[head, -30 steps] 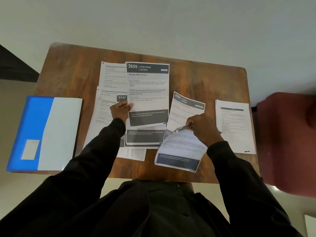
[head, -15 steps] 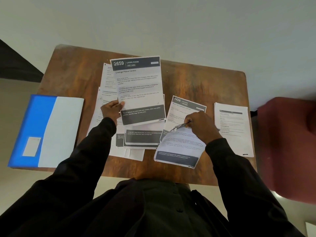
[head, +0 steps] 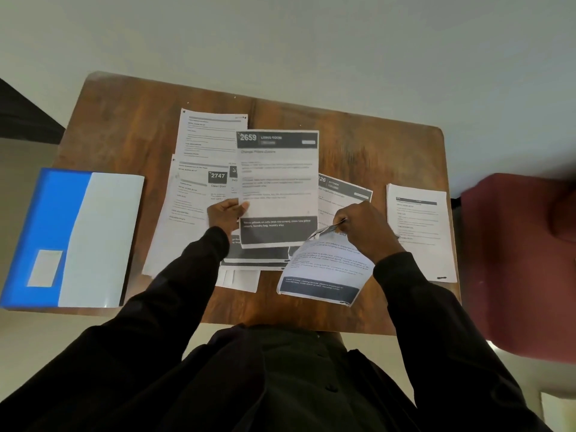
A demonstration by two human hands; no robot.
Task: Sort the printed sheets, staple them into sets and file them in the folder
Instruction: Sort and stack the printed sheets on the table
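Sheet 2659 [head: 277, 182]: at the middle of the tabletop [head: 124, 135], held over the loose spread of printed sheets. Long axis running away from the body, dark header band far, dark footer block near. Pinched at its left edge, about mid-length, by left hand [head: 226, 213]: thumb on the top face, remaining fingers beneath and hidden. Thin, flat office paper, judged likely to sag if carried by one edge.

Curled sheet [head: 324, 269]: just right of sheet 2659, lying over the kitchen sheet [head: 343, 194]. Gripped at its far edge by right hand [head: 364, 232], fingers bunched tight on the paper, near end bowed and free.

Step in hand, as judged: sorting, with sheet 2659 not yet matched to a pile. Left hand nearer to sheet 2747 [head: 193, 198] and text-only sheet [head: 208, 132], and right hand nearer to squared stack [head: 417, 229] at the right edge.

Folder [head: 71, 238]: blue and white, glossy, shut flat at the left edge, well apart from both hands. Stapler not in view. Tabletop of dark worn wood with rounded corners. Dark red seat [head: 514, 260] beyond the right edge.
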